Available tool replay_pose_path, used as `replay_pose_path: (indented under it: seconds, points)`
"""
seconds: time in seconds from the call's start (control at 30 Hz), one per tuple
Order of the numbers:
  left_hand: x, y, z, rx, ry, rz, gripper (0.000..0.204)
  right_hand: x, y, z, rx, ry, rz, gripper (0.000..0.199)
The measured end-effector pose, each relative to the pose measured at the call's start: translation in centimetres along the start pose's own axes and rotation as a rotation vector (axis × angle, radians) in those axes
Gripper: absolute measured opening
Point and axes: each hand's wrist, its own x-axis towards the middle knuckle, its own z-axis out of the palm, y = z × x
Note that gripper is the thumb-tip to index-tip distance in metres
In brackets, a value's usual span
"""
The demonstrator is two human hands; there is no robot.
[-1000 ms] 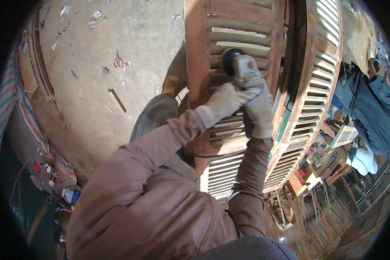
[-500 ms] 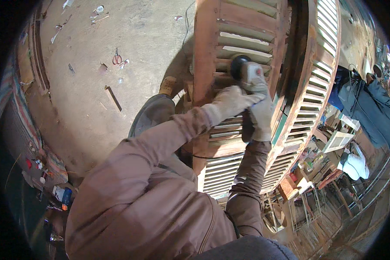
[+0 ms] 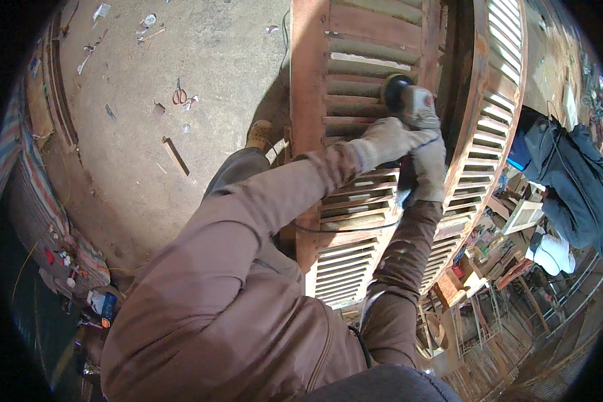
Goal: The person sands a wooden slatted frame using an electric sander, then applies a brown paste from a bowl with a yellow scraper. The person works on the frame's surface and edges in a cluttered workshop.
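Observation:
Both my hands wear pale knitted gloves and are closed on an angle grinder (image 3: 420, 106) with a grey head and a dark round disc. My left hand (image 3: 386, 142) wraps the tool from the left side, close behind its head. Further back, my right hand (image 3: 429, 164) grips the body. The disc is tilted at the slats, near the right stile of a reddish-brown wooden louvred shutter (image 3: 309, 67); whether it touches the wood I cannot tell. A dark power cord (image 3: 345, 231) crosses the shutter below my hands.
A second louvred shutter (image 3: 479, 120) stands to the right. Scissors (image 3: 179, 94) and a wood offcut (image 3: 175, 156) lie on the floor at left. My shoe (image 3: 259, 134) is beside the shutter. Dark cloth (image 3: 569, 174) and scattered wooden pieces (image 3: 452, 288) are at right.
Both hands have carried the grinder to the right across the slats, toward the right stile. The disc now shows at a different tilt. My grip looks the same.

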Motion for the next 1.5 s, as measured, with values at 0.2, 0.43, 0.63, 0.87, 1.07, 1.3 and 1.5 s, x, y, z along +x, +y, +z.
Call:
replay_pose_path:
  seconds: [0.2,0.43,0.63,0.87,1.07,1.3,1.5]
  points:
    - [-2.1,5.9,-3.2,-0.011,-0.048,-0.229,0.067,-0.6,-1.1,-0.5,0.244,0.024,-0.024,0.046]
    - [-9.1,-2.1,-5.5,-0.269,0.211,-0.123,0.070,-4.6,-7.5,5.1,0.022,-0.047,-0.168,0.055]
    - [-3.4,5.0,-2.9,0.013,-0.053,-0.086,0.071,0.6,3.6,3.0,0.428,-0.001,-0.163,0.047]
    - [-3.7,3.7,-3.5,0.118,0.025,-0.070,0.072,0.6,0.4,2.1,0.324,0.064,-0.307,0.055]
    - [-9.8,0.6,-8.8,-0.077,0.353,-0.221,0.064,-3.4,-11.6,4.2,0.064,-0.105,-0.245,0.063]
    - [-5.1,0.9,-5.5,-0.134,0.253,0.054,0.079,1.2,-5.0,2.9,0.066,-0.069,-0.165,0.068]
    - [2.6,4.6,-2.7,0.231,0.033,-0.016,0.075,5.1,1.4,-0.2,0.354,-0.039,-0.153,0.063]
